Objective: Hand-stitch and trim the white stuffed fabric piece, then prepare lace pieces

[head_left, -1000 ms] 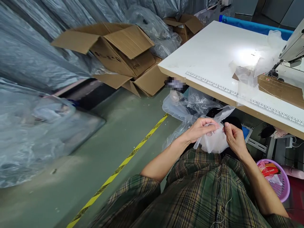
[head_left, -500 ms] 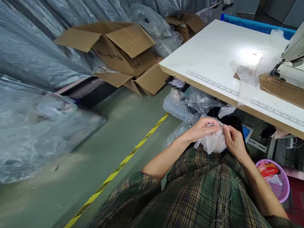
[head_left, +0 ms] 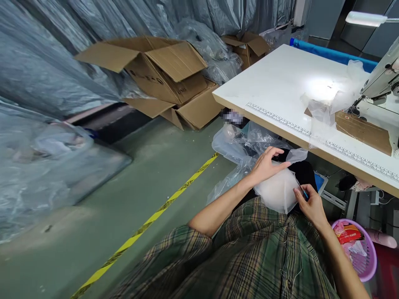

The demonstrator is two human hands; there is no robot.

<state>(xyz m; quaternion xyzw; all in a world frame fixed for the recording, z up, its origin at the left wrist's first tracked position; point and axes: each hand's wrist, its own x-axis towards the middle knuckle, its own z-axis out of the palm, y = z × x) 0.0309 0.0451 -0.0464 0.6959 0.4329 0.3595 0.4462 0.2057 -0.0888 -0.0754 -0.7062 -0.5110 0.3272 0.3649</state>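
Apparently seated at the worktop (head_left: 264, 79), with a rounded piece of white cloth (head_left: 277, 189) over the lap, right of centre in the frame; laid there, probably, for support and easy reach. Holding the left hand (head_left: 266, 166) over the upper part of the cloth with widely parted fingers, gripping nothing; impossible to tell about contact between thumb and cloth. Pinching a small blue-handled tool (head_left: 306, 194) between the thumb and fingers of the right hand (head_left: 311, 203), with its thin dark end toward the right edge of the cloth; gripped this way, seemingly, for fine control close to that edge.

Showing at the right of the frame, more sheer fabric (head_left: 322, 104) on the worktop, near the sewing machine (head_left: 383, 74); put there, perhaps, to be close at hand.

Among containers, at lower right, a pink basket (head_left: 373, 261) with a red packet (head_left: 349, 234) and crumpled pink and white scraps inside. At upper left, a cardboard box (head_left: 170, 87) with spread flaps and hidden contents. At the left edge, a large clear plastic bag (head_left: 59, 187) around pale things, too blurred to name.
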